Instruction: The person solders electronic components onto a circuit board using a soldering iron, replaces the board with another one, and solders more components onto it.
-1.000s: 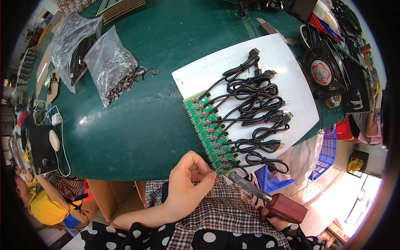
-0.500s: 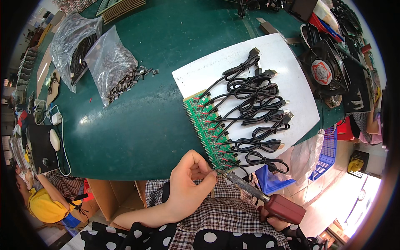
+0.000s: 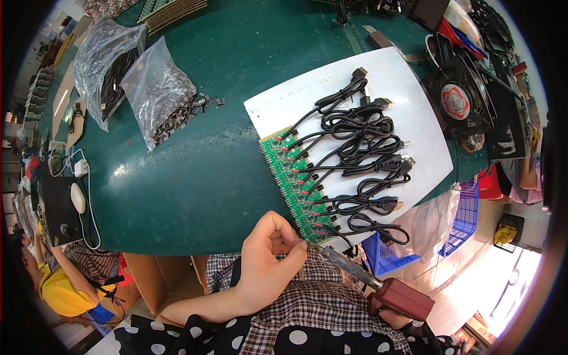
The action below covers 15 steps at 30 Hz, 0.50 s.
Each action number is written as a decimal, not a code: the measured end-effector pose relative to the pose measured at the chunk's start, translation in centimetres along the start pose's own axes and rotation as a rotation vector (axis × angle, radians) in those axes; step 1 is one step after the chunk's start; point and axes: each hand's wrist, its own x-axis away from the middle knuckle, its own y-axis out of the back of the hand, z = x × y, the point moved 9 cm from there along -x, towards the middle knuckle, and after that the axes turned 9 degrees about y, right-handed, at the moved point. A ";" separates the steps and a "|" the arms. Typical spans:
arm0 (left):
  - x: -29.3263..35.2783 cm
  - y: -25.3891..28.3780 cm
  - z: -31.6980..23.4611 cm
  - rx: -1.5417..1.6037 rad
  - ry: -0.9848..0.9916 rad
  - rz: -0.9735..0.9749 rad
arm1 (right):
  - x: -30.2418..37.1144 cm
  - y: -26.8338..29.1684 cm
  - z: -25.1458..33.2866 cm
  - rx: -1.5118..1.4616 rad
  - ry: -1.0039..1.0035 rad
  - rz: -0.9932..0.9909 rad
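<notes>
A strip of green circuit boards (image 3: pixel 294 183) lies along the left edge of a white panel (image 3: pixel 284 103). Rows of metal pins stick out on its left, and thin red and black leads join it to several bundled black USB cables (image 3: pixel 361 127). Beside the strip's near end, my left hand (image 3: pixel 269 263) is closed in a pinch; what it holds is too small to make out. My right hand (image 3: pixel 387 313), partly hidden, grips the dark red handle of a soldering iron (image 3: pixel 405 297). Its tip points left, close to my left fingertips and the strip's near corner.
On the green table (image 3: pixel 201 195), a plastic bag (image 3: pixel 160 83) spills small metal parts, near another bag (image 3: pixel 97 59) with black cable. A fan (image 3: pixel 458 100) stands at the right. Below the table are a blue crate (image 3: pixel 464 216) and a cardboard box (image 3: pixel 154 278). A co-worker (image 3: pixel 65 290) sits at left.
My hands and the soldering iron stay almost in place. The circuit boards and panel sit a touch further left. At left, the co-worker's arm and body have shifted slightly.
</notes>
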 end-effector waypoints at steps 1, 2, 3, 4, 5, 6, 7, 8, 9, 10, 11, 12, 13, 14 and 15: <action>-0.1 0.0 0.0 0.003 0.002 0.002 | -0.1 0.0 0.0 0.000 -0.002 -0.001; -0.2 0.0 0.0 0.002 0.003 0.003 | -0.2 0.0 0.2 -0.010 0.031 -0.004; -0.2 0.0 0.0 -0.004 0.003 0.001 | -0.3 -0.1 0.5 -0.019 0.062 -0.005; -0.2 0.1 0.0 -0.011 0.003 0.000 | -0.2 -0.1 0.4 -0.018 0.061 -0.005; -0.3 0.1 0.0 -0.010 0.003 0.000 | 0.0 0.0 0.2 -0.077 0.057 -0.043; -0.2 0.0 0.1 -0.007 0.005 0.001 | 0.3 0.1 0.0 -0.136 0.053 -0.081; -0.2 0.0 0.1 -0.005 0.008 0.003 | 0.7 -0.1 -0.2 -0.135 0.054 -0.081; -0.2 0.0 0.2 -0.005 0.007 0.004 | 1.1 0.0 -0.6 -0.194 0.043 -0.126; -0.1 0.1 0.3 0.011 0.004 0.002 | 1.3 0.1 -1.0 -0.252 0.033 -0.169; -0.1 0.2 0.4 0.027 0.001 0.000 | 1.2 0.3 -0.8 -0.252 0.033 -0.169; -0.1 0.2 0.3 0.027 0.001 0.000 | 0.8 0.2 -0.3 -0.142 0.046 -0.079; 0.0 0.1 0.1 0.035 -0.002 0.003 | 0.5 -0.1 0.1 -0.034 0.059 0.011; 0.0 0.0 0.0 0.044 -0.005 0.006 | 0.1 0.0 0.4 -0.035 0.059 0.012; -0.1 0.2 0.2 0.043 -0.006 0.005 | -0.3 -0.1 0.6 -0.047 0.050 0.017; -0.2 0.3 0.3 0.039 -0.024 0.020 | -0.5 -0.2 0.8 -0.059 0.041 0.020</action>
